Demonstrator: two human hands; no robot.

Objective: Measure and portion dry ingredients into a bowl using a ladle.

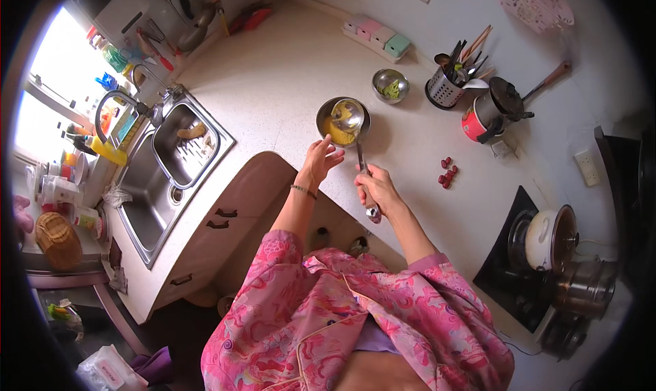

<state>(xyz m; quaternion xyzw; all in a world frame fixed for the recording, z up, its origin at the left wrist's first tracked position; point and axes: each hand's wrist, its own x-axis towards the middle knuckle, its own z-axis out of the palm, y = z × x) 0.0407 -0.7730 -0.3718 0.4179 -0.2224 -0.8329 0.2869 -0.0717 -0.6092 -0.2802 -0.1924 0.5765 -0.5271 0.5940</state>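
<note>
My right hand (378, 188) grips the handle of a metal ladle (349, 115). The ladle's bowl is over a steel bowl (321, 119) and has yellow residue on it. Yellow paste or batter (338, 134) lies in that bowl. At the bowl's near rim is my left hand (322, 159), fingers apart and holding nothing; whether its fingertips touch the rim I cannot tell. A smaller steel bowl (382, 78) with green pieces (392, 89) stands behind to the right. Several red dates or similar small red fruits (447, 176) lie on the counter to the right.
A steel sink (146, 186) with a faucet is at left. Back right stand a utensil holder (444, 89), a dark lidded pot (494, 109) and a pastel seasoning box (376, 35). A white pot (544, 237) sits on the black stove (507, 288) at right.
</note>
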